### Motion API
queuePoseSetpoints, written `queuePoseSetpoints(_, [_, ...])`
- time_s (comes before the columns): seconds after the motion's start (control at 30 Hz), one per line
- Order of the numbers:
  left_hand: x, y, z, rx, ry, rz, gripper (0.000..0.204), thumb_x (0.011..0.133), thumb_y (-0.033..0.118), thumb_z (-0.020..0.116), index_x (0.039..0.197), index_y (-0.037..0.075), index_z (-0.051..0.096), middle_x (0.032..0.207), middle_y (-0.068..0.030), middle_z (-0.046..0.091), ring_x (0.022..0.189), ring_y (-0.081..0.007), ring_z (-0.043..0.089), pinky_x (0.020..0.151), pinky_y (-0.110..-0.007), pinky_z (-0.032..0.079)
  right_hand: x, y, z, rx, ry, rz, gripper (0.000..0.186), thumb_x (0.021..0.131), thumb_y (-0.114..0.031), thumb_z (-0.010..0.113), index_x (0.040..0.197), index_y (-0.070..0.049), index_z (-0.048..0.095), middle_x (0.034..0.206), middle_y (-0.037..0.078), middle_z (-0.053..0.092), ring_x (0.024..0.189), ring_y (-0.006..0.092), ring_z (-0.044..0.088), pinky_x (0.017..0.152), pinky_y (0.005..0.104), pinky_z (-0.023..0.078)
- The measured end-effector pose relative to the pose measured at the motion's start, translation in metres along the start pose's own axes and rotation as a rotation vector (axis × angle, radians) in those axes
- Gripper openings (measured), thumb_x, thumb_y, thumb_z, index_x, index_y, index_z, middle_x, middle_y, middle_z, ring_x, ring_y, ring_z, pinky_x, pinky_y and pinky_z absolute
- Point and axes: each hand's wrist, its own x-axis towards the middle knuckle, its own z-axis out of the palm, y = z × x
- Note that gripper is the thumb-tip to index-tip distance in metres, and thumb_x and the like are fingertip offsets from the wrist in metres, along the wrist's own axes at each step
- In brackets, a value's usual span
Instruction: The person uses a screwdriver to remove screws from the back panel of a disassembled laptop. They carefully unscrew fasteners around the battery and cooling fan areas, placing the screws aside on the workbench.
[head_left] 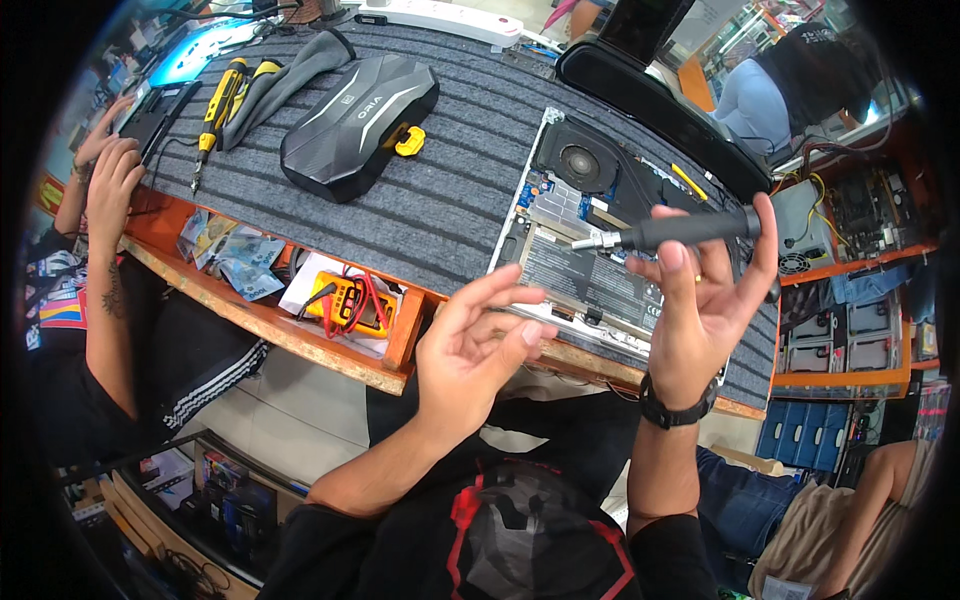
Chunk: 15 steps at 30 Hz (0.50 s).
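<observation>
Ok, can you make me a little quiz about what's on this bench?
1. True or false: the right hand holds a dark screwdriver.
2. What lies open under both hands? A) a laptop B) a radio C) a clock
3. What colour is the meter in the tray below the grey mat?

Key: 1 true. 2 A, the laptop has its fan showing. 3 yellow. The left hand holds nothing.

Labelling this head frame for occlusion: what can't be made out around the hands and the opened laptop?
- Tip of the dark grey electric screwdriver in the right hand: too small to tell whether a bit or screw sits on it.
- Left hand: fingers curled, anything pinched between them is too small to see.
- Silver opened laptop: near edge hidden by both hands.
- Yellow multimeter: display blurred.
</observation>
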Motion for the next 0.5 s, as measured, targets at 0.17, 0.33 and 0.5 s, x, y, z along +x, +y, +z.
queuePoseSetpoints(0.17, [0.012, -0.003, -0.019, 0.93, -0.267, 0.565, 0.04, 0.075, 0.009, 0.077, 0.114, 0.007, 0.067, 0.12, -0.0096, 0.063, 0.113, -0.029, 0.06, 0.098, -0.044, 0.044, 0.021, 0.031, 0.002, -0.175, -0.244, -0.121, 0.074, 0.088, 0.009, 0.063, 0.149, -0.003, 0.022, 0.118, 0.022, 0.061, 0.102, 0.0195, 0.065, 0.087, 0.0294, 0.054])
queuePoseSetpoints(0.33, [0.015, -0.016, -0.025, 1.216, -0.356, 0.519, 0.042, 0.08, 0.02, 0.074, 0.121, 0.014, 0.065, 0.131, -0.0011, 0.06, 0.13, -0.0219, 0.05, 0.113, -0.046, 0.025, 0.027, 0.046, 0.008, -0.326, -0.364, -0.247, 0.071, 0.085, 0.009, 0.066, 0.145, -0.001, 0.031, 0.13, 0.02, 0.055, 0.105, 0.0207, 0.066, 0.081, 0.0286, 0.057])
queuePoseSetpoints(0.5, [0.015, -0.017, -0.026, 1.224, -0.361, 0.497, 0.04, 0.082, 0.022, 0.072, 0.121, 0.015, 0.065, 0.131, 0.0002, 0.06, 0.129, -0.0185, 0.051, 0.113, -0.043, 0.025, 0.027, 0.047, 0.011, -0.389, -0.383, -0.274, 0.068, 0.084, 0.009, 0.068, 0.143, -0.001, 0.035, 0.137, 0.02, 0.051, 0.104, 0.0218, 0.067, 0.078, 0.0291, 0.058])
